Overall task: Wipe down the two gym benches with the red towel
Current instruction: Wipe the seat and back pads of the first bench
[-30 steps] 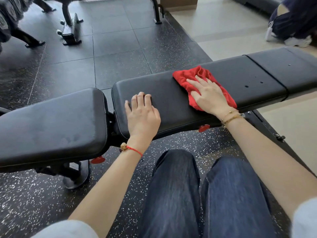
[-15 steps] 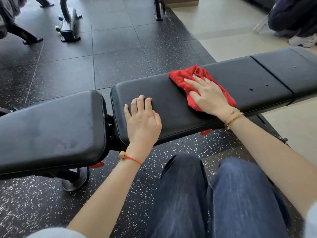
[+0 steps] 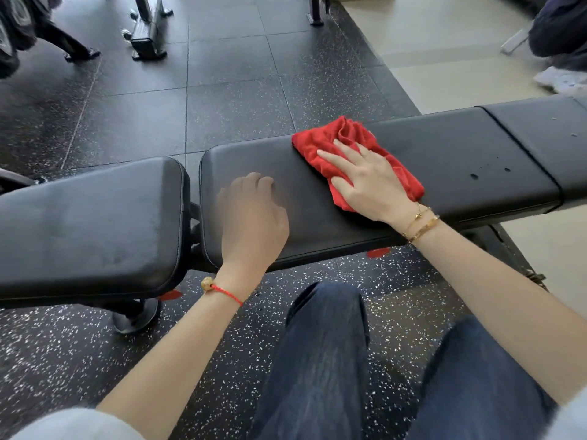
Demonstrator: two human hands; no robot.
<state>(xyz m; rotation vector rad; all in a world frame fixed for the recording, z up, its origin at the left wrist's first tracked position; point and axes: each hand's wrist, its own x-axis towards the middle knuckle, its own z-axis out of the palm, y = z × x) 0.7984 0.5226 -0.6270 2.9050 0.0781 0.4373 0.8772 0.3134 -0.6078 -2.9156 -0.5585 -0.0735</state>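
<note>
A black padded gym bench runs across the view. Its long back pad [image 3: 460, 173] lies in the middle and right, and its seat pad [image 3: 89, 223] is on the left. The red towel [image 3: 330, 141] lies crumpled on the long pad. My right hand [image 3: 368, 182] presses flat on the towel with fingers spread. My left hand [image 3: 254, 223] is blurred over the left end of the long pad, fingers loosely curled and holding nothing. A few dark droplets [image 3: 475, 176] sit on the pad to the right of the towel.
My knees in blue jeans [image 3: 324, 360] are just in front of the bench. Black speckled rubber flooring [image 3: 222, 90] lies beyond, with equipment feet [image 3: 147, 42] at the back left. A seated person's leg and white shoe [image 3: 562, 79] are at the far right on beige tile.
My right hand has slid the towel a little leftward along the long pad. My left hand, flat on the pad before, is now moving and blurred.
</note>
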